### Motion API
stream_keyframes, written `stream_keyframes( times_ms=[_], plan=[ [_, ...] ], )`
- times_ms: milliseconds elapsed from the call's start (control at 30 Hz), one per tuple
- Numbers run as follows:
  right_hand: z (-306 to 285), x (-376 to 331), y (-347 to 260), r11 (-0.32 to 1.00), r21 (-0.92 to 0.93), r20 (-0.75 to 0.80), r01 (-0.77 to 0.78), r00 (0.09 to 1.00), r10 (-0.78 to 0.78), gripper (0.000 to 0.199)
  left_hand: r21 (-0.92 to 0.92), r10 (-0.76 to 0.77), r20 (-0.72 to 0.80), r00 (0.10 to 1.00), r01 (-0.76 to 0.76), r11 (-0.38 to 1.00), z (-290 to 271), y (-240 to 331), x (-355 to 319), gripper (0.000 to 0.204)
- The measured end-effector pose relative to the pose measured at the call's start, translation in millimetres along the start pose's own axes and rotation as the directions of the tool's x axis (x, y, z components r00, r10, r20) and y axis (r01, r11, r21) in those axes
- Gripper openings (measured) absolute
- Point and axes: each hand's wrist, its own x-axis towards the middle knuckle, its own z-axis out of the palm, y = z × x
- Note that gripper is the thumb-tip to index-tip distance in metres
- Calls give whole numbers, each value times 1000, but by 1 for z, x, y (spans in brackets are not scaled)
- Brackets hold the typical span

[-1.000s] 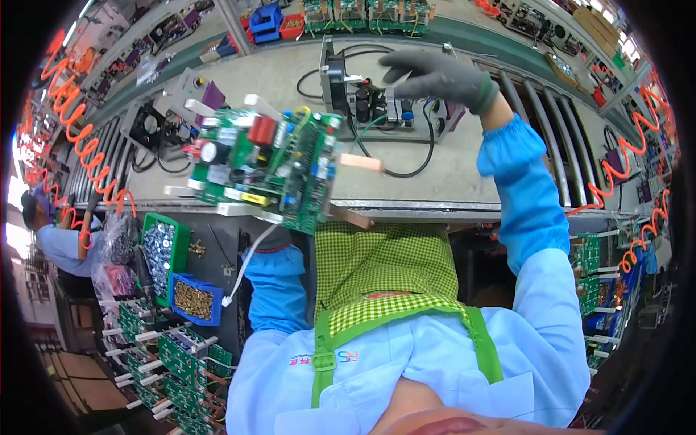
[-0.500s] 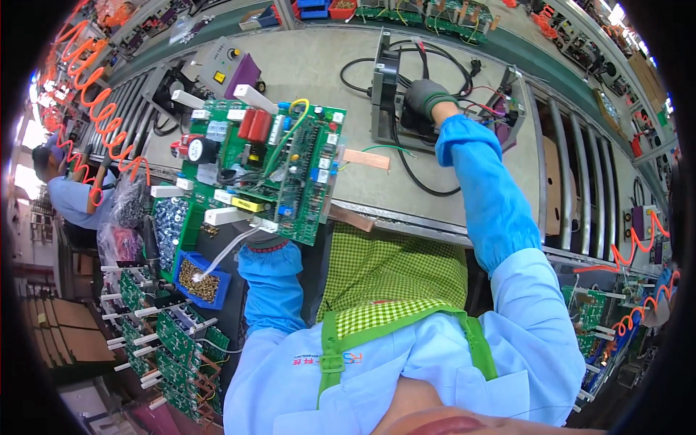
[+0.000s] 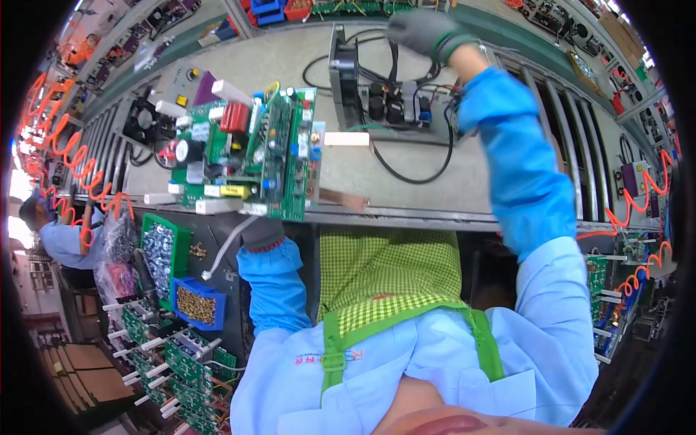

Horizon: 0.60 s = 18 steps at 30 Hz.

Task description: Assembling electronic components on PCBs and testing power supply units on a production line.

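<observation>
Your left hand (image 3: 262,232), gloved, gripped the green circuit board (image 3: 246,156) from below, holding it up at the near edge of the worktop (image 3: 290,65). Your right hand (image 3: 424,32) hovered blurred over the fan assembly (image 3: 384,101), right of the board; can't tell its grip.

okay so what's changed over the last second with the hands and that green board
The right hand lifted off the black fan unit at the far side of the bench and now hovers blurred above it, holding nothing visible. The left hand kept the green circuit board gripped from below, raised over the bench edge.
</observation>
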Motion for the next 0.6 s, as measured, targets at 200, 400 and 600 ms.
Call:
stream_keyframes(
  times_ms=[200,400,600],
  plan=[
    [-36,-39,40,894,-448,673,7,661,333,55,172,114,-176,978,-84,982,16,-7,3,65],
    [-2,-30,43,926,-371,653,-74,687,317,66,34,28,-108,994,-25,999,38,-28,13,69],
    [16,-42,36,722,-685,511,104,775,373,60,-9,-1,-147,989,0,1000,55,-40,30,71]
  ],
)
